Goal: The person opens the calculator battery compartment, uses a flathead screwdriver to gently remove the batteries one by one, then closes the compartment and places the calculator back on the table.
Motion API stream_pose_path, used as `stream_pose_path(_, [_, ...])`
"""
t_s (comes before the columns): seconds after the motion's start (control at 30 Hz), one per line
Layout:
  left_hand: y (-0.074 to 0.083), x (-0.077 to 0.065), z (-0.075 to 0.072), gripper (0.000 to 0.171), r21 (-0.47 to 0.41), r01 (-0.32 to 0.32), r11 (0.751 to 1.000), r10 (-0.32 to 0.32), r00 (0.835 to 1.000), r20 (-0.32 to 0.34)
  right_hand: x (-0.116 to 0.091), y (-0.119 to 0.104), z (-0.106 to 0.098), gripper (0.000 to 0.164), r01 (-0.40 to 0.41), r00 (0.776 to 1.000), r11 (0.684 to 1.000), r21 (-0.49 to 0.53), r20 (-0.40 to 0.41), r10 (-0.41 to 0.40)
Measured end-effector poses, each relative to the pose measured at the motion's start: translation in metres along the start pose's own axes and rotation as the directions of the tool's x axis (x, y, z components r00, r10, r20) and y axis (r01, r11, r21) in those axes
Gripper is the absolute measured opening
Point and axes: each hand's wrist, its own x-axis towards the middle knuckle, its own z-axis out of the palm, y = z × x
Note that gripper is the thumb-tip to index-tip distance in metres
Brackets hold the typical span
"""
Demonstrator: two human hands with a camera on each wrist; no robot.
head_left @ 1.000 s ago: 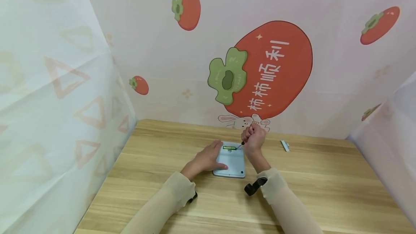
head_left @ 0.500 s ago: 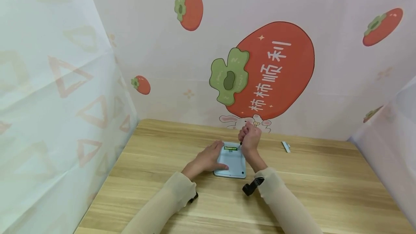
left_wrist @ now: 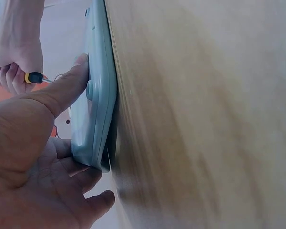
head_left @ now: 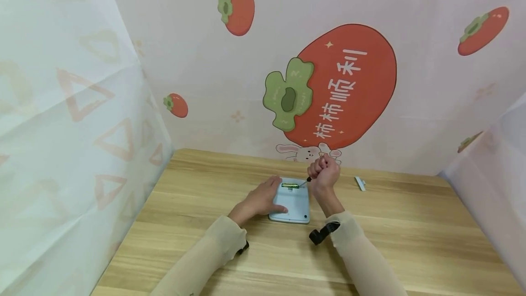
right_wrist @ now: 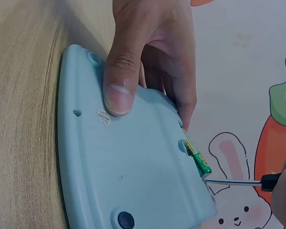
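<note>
Screwdriver [right_wrist: 236,182] handle wrapped in the fingers of my right hand [head_left: 324,173], I have its tip at the near-hand end of a green battery [head_left: 290,186]. That battery sits in the light-blue device [head_left: 293,204], which lies on the table [head_left: 411,223] between my hands. My left hand [head_left: 261,198] grips the device's side, thumb over its face. Just right of my right hand lies a small pale-blue piece [head_left: 360,183].

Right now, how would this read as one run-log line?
left hand: holds device | right hand: grips screwdriver | tip: at battery end | strip: on table
</note>
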Motion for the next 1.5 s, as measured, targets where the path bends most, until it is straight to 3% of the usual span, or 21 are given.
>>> stream_pose_path(0.23, [-0.001, -0.001, -0.002, 0.101, 0.0, -0.011, 1.0, 0.011, 1.0, -0.001, 0.001, -0.001, -0.003, 0.052, 0.012, 1.0, 0.999, 0.038, 0.001, -0.012])
stream_pose_path(0.53, [0.003, -0.003, -0.004, 0.101, 0.003, 0.001, 1.0, -0.001, 1.0, 0.006, 0.0, -0.003, -0.011, 0.05, -0.043, 0.99, 0.995, 0.088, -0.131, 0.054])
stream_pose_path(1.07, [0.002, -0.002, -0.002, 0.1, 0.013, -0.002, 1.0, 0.002, 1.0, 0.002, -0.001, -0.003, -0.012, 0.05, -0.043, 0.991, 0.998, 0.055, -0.125, 0.05])
stream_pose_path(1.5, [0.001, -0.001, -0.001, 0.099, 0.018, 0.005, 1.0, -0.005, 1.0, 0.001, -0.003, -0.004, -0.006, 0.049, 0.001, 0.998, 0.999, 0.034, -0.062, 0.001])
